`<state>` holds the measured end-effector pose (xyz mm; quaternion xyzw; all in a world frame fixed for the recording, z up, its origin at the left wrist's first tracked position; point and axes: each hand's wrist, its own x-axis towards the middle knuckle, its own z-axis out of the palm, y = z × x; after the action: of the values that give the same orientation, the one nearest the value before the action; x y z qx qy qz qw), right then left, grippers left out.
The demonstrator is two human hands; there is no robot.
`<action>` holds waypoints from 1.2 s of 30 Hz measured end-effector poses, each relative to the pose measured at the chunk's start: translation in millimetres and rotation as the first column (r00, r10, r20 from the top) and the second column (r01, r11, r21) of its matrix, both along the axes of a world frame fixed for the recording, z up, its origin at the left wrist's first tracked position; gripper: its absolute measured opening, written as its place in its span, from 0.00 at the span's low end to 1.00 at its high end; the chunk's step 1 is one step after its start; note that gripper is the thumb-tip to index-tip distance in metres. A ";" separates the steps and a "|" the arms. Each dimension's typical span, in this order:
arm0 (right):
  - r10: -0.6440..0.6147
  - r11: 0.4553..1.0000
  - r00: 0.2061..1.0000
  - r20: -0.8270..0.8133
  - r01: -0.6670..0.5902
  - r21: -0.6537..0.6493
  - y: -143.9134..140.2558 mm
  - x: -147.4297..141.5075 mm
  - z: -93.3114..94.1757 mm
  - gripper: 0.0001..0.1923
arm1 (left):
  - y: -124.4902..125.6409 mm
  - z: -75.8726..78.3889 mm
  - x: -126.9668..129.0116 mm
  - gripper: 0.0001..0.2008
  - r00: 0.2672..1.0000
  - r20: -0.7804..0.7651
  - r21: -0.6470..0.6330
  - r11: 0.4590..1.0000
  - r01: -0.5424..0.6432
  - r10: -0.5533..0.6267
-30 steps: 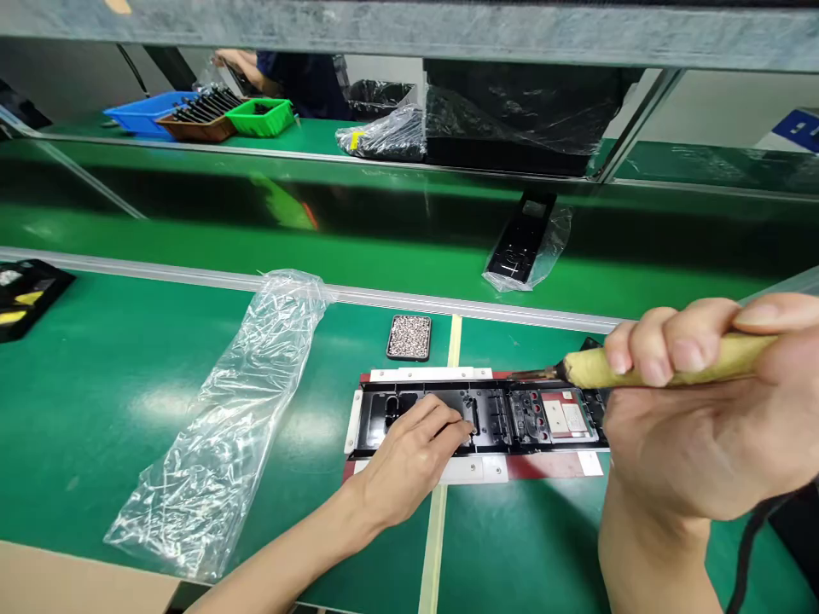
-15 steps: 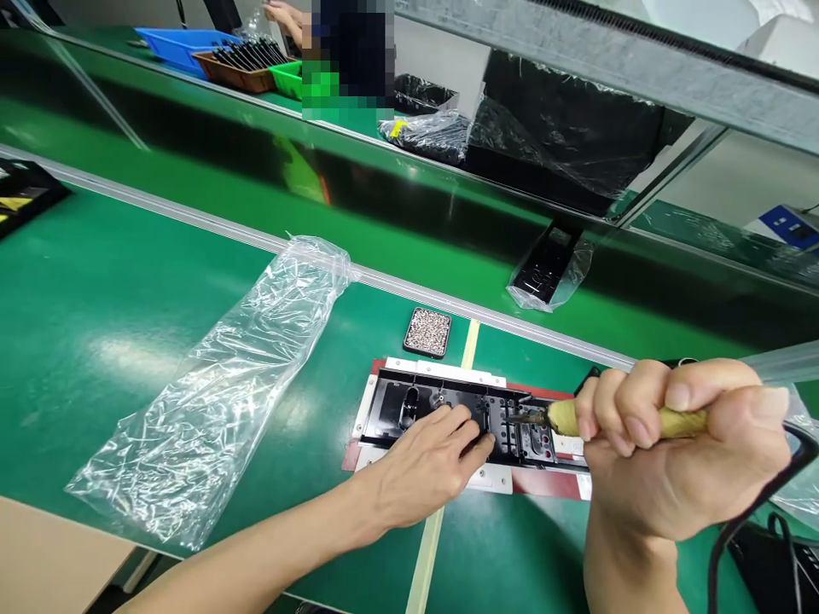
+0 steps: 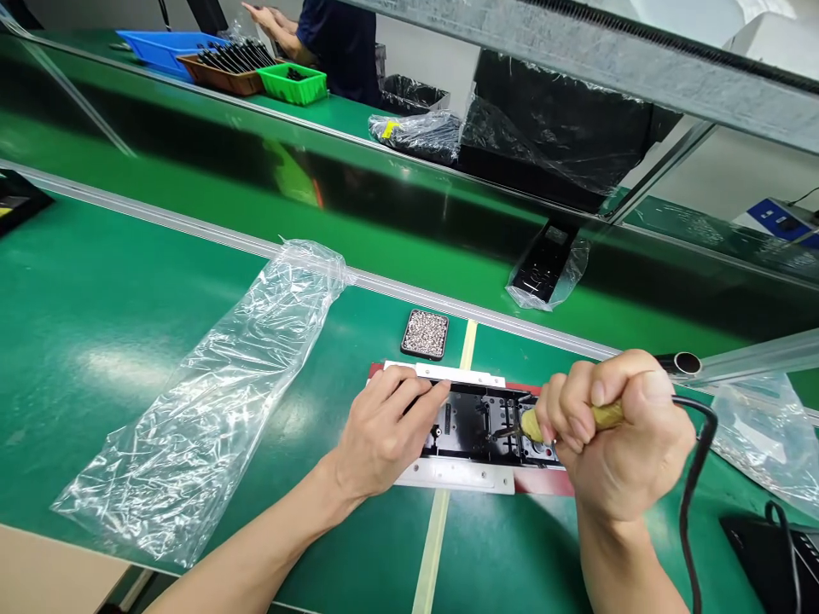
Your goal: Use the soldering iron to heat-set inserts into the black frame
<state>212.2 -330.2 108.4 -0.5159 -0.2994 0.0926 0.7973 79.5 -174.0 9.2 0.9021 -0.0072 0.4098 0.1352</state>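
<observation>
Left hand (image 3: 377, 435) lay flat, fingers spread, on left end of black plastic panel (image 3: 477, 422) in jig (image 3: 457, 474), lower centre of frame; half second earlier it rested nearer panel's middle. Right hand (image 3: 618, 435) fisted round soldering iron (image 3: 563, 420); since last second tool dropped from above jig, tip now at panel's middle. Judged: pressing had begun.

Small tray (image 3: 426, 333) above jig held fine metal bits. Clear bag (image 3: 211, 401), left, looked empty. Upper left: blue bin (image 3: 157, 44), brown bin (image 3: 223, 78) of dark strips, green bin (image 3: 291, 85); contents unclear.

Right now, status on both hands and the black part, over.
Left hand flat on black part, pinning it in the fixture. Right hand fisted round soldering iron, tip down on the part. Empty plastic bag lies left, apart.
</observation>
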 end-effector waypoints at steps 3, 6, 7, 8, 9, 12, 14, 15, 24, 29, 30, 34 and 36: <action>0.008 1.000 1.000 -0.011 -0.008 -0.001 -0.4 0.2 -1.9 0.18 | -0.4 -0.7 0.4 0.16 1.000 0.001 0.000 1.000 0.013 -0.013; 0.022 1.000 0.999 -0.050 -0.023 -0.014 -0.5 -0.2 -2.1 0.19 | -1.2 -0.1 1.0 0.15 1.000 0.015 0.001 1.000 0.004 -0.004; 0.024 1.000 0.998 -0.061 -0.025 -0.019 -0.2 -0.4 -2.1 0.19 | -1.3 0.1 1.1 0.15 1.000 0.019 -0.001 1.000 0.002 -0.002; 0.024 0.999 0.997 -0.069 -0.025 -0.024 0.3 -0.7 -2.1 0.19 | -1.3 0.4 1.2 0.15 1.000 0.022 -0.002 1.000 0.001 -0.001; 0.023 0.999 0.997 -0.075 -0.026 -0.027 0.8 -0.9 -2.1 0.19 | -1.2 0.5 1.2 0.16 1.000 0.024 -0.002 1.000 0.000 0.000; 0.021 0.999 0.997 -0.078 -0.024 -0.030 2.3 -1.2 -2.5 0.19 | -0.6 1.0 1.0 0.16 1.000 0.024 -0.004 1.000 -0.001 0.001; 0.028 0.999 0.996 -0.082 -0.031 -0.032 2.7 -1.1 -2.6 0.19 | -0.2 1.1 0.6 0.16 1.000 0.019 -0.004 1.000 -0.003 0.003; 0.033 0.999 0.996 -0.079 -0.036 -0.031 2.7 -1.1 -2.6 0.19 | 0.1 1.1 0.4 0.16 1.000 0.015 -0.003 1.000 -0.003 0.003; 0.026 0.999 0.994 -0.110 -0.030 -0.036 1.9 -3.5 -2.0 0.18 | 2.7 -1.3 -0.6 0.16 1.000 -0.002 -0.004 1.000 -0.016 0.016; 0.032 0.998 0.991 -0.133 -0.037 -0.041 3.6 -5.1 -3.8 0.19 | 3.1 -1.0 -0.9 0.16 1.000 -0.008 -0.002 1.000 -0.024 0.024; 0.033 0.998 0.991 -0.132 -0.038 -0.042 3.8 -5.3 -4.1 0.19 | 3.2 -0.9 -0.9 0.16 1.000 -0.010 -0.003 1.000 -0.027 0.027; 0.039 0.998 0.993 -0.116 -0.044 -0.044 4.1 -6.5 -4.8 0.19 | 3.9 -0.7 -1.0 0.15 0.999 -0.013 0.005 0.999 -0.036 0.036; 0.041 0.998 0.994 -0.100 -0.046 -0.047 3.8 -7.2 -5.1 0.18 | 4.1 -0.7 -1.0 0.15 0.999 -0.015 0.008 0.999 -0.037 0.038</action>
<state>204.9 -326.4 103.2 -0.5235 -0.2686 0.1427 0.7959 78.5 -169.9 8.5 0.9057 0.0092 0.4052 0.1243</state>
